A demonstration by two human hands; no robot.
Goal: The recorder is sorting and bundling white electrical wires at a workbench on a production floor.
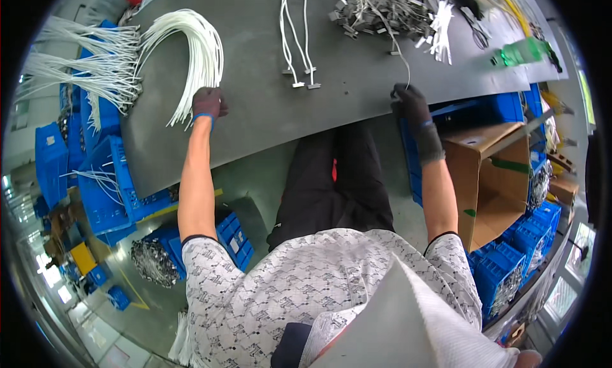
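Observation:
My left hand [209,103], in a dark glove, is curled closed at the lower right side of a bent bundle of white cables [210,46]. Whether any cable lies inside those fingers is hidden. In a dark glove too, my right hand [411,103] pinches a thin light cable [401,52] at the table's near edge. That cable runs up toward a heap of cables with grey connectors [382,16]. Between my hands, farther up the table, lie a few separate white cables [285,36] with small connectors at their near ends.
The dark table [255,113] spans the upper view. More white cables [95,55] hang over blue bins [105,196] at left. White strips [441,33] and a green bottle [523,51] are at right. Below stands an open cardboard box [488,183] near blue crates [503,269].

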